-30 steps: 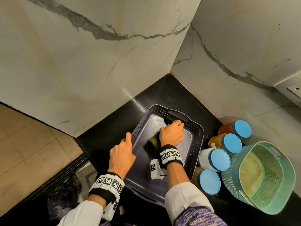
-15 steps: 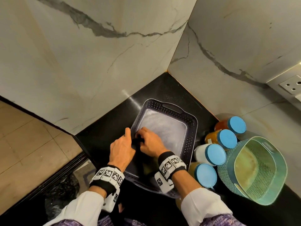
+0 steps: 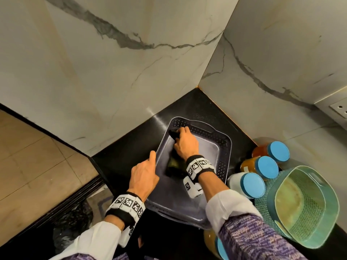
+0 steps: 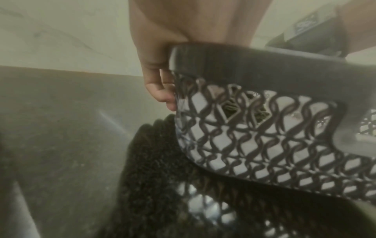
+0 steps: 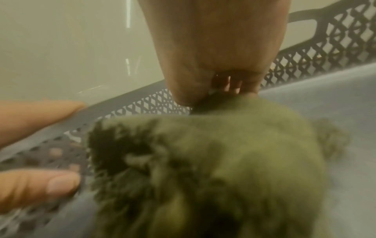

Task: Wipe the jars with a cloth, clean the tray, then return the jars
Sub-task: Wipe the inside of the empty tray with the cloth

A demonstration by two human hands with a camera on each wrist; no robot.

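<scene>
While the grey tray (image 3: 221, 147) sits mid-frame on the black counter (image 3: 131, 143), right hand (image 3: 185, 145) presses a green cloth (image 3: 173, 163) into its upper-left corner, left hand (image 3: 143, 175) on the rim. Blue-lidded jars (image 3: 266, 167) wait right.

Left wrist: fingers (image 4: 158, 90) curl round the tray (image 4: 264, 128) rim.

Right wrist: right hand (image 5: 215, 56) bunches the cloth (image 5: 213, 161), fingers closed on it.

The right hand (image 3: 185, 145) covers most of the cloth (image 5: 213, 169), which shows blurred in the right wrist view. A jar (image 3: 216, 244) at the head view's bottom edge is half hidden behind the sleeve (image 3: 249, 239).
</scene>
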